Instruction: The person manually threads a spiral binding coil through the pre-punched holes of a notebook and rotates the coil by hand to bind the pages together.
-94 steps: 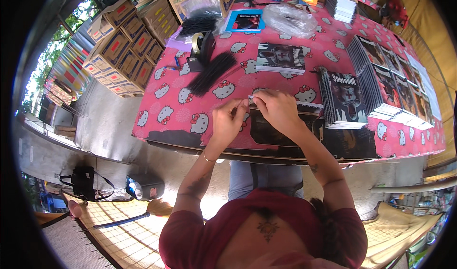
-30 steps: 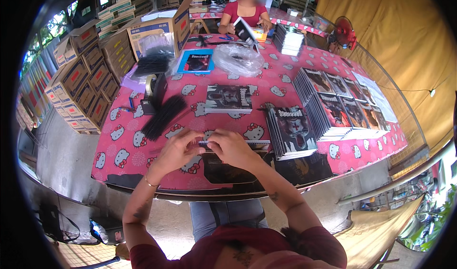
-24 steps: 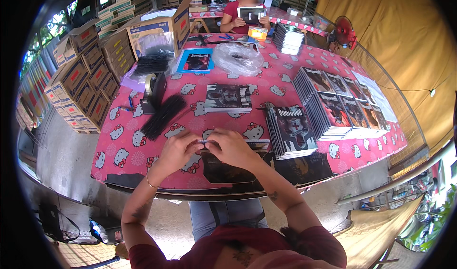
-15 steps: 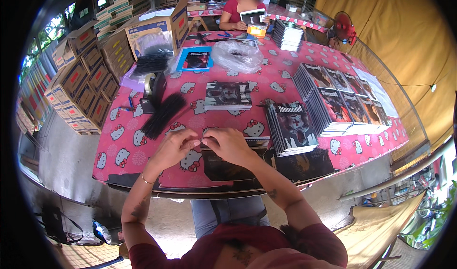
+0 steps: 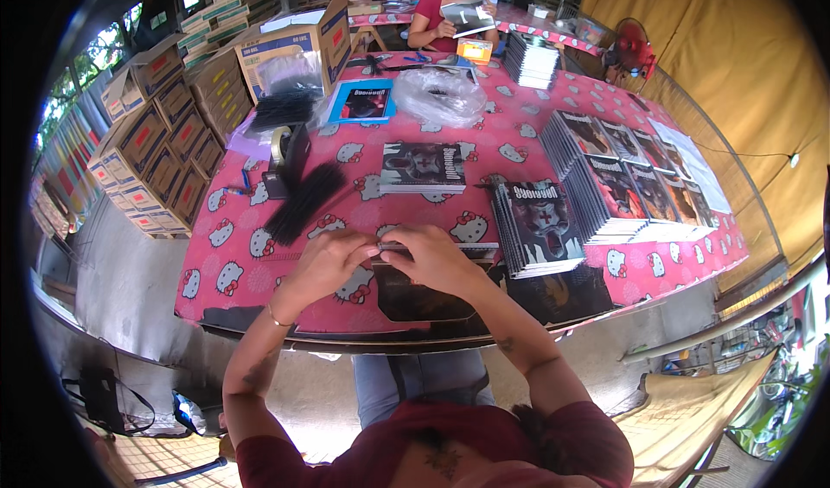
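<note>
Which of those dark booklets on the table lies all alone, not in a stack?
The booklet in the middle of the pink tablecloth, just beyond both hands; the others sit in fanned stacks to the right.

There is one view only, from a fisheye camera on the person's head, looking steeply down and forward over the pink table [image 5: 259, 255]. The left hand [image 5: 333, 259] and right hand [image 5: 432, 259] are close below the lens, near the middle. Straight edges bend toward the dark round rim, and the cardboard boxes [image 5: 164, 142] and another person [image 5: 450, 12] at the far end look small.

hands [image 5: 385, 259] | drawn closer together over dark booklet [image 5: 415, 289] | fingertips now meeting
</note>
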{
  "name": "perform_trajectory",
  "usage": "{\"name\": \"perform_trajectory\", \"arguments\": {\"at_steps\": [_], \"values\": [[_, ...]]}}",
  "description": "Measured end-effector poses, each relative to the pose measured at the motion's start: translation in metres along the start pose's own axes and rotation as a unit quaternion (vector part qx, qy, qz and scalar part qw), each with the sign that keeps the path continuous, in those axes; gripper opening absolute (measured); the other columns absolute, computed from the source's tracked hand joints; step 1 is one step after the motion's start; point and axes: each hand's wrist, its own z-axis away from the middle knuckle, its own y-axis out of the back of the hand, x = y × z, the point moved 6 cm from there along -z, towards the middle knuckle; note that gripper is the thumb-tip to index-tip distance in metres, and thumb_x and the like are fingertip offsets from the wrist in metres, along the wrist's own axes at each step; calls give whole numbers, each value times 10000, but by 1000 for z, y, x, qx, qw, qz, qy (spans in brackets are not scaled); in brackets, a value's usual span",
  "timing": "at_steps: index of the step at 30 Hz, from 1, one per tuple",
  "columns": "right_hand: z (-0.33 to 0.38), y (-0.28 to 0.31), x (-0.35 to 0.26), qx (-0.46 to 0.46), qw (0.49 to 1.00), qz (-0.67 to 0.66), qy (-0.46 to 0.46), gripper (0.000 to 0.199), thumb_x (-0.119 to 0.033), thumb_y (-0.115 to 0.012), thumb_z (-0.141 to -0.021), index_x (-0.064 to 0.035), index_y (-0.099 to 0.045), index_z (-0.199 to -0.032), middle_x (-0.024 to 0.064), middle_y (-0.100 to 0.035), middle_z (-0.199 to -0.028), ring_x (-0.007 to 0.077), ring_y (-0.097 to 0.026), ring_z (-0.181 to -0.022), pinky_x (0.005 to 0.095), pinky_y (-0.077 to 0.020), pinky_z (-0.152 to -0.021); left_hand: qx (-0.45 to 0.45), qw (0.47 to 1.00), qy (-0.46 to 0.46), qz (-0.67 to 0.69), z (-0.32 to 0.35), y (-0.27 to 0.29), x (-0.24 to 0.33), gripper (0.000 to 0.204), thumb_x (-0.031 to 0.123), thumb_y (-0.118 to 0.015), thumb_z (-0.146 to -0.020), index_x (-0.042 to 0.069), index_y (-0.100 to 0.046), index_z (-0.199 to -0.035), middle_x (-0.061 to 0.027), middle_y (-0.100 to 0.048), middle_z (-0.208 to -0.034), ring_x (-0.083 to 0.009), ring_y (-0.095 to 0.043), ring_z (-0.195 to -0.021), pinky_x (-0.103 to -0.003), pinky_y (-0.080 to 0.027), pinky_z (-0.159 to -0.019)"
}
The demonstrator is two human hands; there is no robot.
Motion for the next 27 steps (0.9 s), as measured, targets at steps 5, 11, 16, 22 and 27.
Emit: {"name": "perform_trajectory", "arguments": {"at_steps": [5,11,16,22,27], "values": [[27,2,8,-32,990,130,-49,243,-221,-695,-924,-141,-671,-1152,44,-716,-960,309,-696,-857,456,-522,-814,60,997,-44,-7,-1,-2,19,203,164,-743,-892,11,-691,-1014,-140,-590,-861,-342,-611,-729,-437,-490,-642],[30,9,11,-13,987,149,-50,186,-202,-709,-884,-138,-675,-1055,69,-676,-890,316,-681,-783,439,-525,-714,80,995,-54,-11,-5,-1,24,167,170,-729,-898,18,-678,-945,-137,-584,-845,-357,-614,-738,-442,-488,-638],[26,9,14,2,991,127,-30,127,-196,-676,-906,-135,-676,-1018,61,-688,-848,323,-686,-726,465,-525,-649,-7,996,-15,-88,-10,-12,10,295,293,-692,-927,26,-659,-1049,-148,-604,-1049,-371,-599,-938,-478,-456,-778],[31,6,25,5,992,121,-42,102,-215,-631,-943,-129,-672,-981,79,-691,-859,333,-691,-728,459,-545,-641,72,956,25,-285,13,-64,32,666,480,-474,-1026,-28,-440,-1456,-241,-402,-1542,-467,-347,-1431,-617,-198,-1160],[30,5,31,-26,988,144,-48,109,-207,-630,-928,-136,-656,-1007,77,-694,-882,317,-704,-791,450,-553,-664,83,944,57,-313,18,-81,33,792,556,-431,-1018,-63,-375,-1509,-288,-328,-1596,-419,-276,-1514,-660,-117,-1186]]}}
